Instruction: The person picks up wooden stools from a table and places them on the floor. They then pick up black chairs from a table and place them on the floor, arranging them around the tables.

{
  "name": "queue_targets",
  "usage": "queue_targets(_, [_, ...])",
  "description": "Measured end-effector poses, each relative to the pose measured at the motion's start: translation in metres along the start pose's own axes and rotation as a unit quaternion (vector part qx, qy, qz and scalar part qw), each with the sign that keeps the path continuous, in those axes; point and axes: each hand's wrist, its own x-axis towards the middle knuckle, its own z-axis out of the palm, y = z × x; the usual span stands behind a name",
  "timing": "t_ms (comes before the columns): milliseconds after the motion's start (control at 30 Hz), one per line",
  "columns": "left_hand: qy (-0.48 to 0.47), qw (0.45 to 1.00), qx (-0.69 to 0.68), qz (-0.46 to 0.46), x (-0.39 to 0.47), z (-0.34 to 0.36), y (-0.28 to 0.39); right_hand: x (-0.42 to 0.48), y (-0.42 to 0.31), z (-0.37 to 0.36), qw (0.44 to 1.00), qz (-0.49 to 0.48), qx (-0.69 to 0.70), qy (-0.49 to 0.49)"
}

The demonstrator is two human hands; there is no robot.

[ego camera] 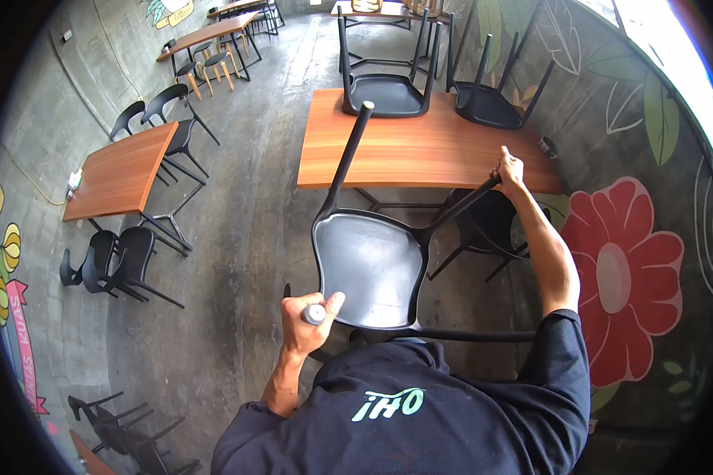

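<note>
A black plastic chair is held upside down in front of me, its seat's underside facing up. My left hand is closed around one leg near its end, thumb up. My right hand grips another leg, beside the near right part of a wooden-topped table. A third leg points up and away; the fourth runs right, close to my body. The chair's backrest is mostly hidden. On the table, two black chairs rest upside down with their legs up.
One black chair stands under the table's near side. A second wooden table with black chairs is at left. More chairs lie at lower left. A painted concrete wall borders the right; stools stand farther back.
</note>
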Motion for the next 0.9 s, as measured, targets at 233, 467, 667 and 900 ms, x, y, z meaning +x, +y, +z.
queue_targets(233, [-0.04,0.996,0.068,0.039,-0.046,0.032,0.035,-0.008,0.052,-0.044,0.936,0.007,-0.353,-0.018])
queue_targets(467, [-0.081,0.984,0.156,-0.018,-0.091,0.08,0.048,-0.143,-0.011,-0.001,0.837,0.006,-0.316,-0.446])
queue_targets(667, [-0.137,0.962,0.212,-0.107,-0.119,0.119,0.04,-0.323,-0.095,0.01,0.564,-0.156,-0.324,-0.743])
queue_targets(900, [-0.146,0.957,0.244,-0.052,-0.143,0.135,0.025,-0.453,-0.056,-0.014,0.336,-0.501,-0.654,-0.457])
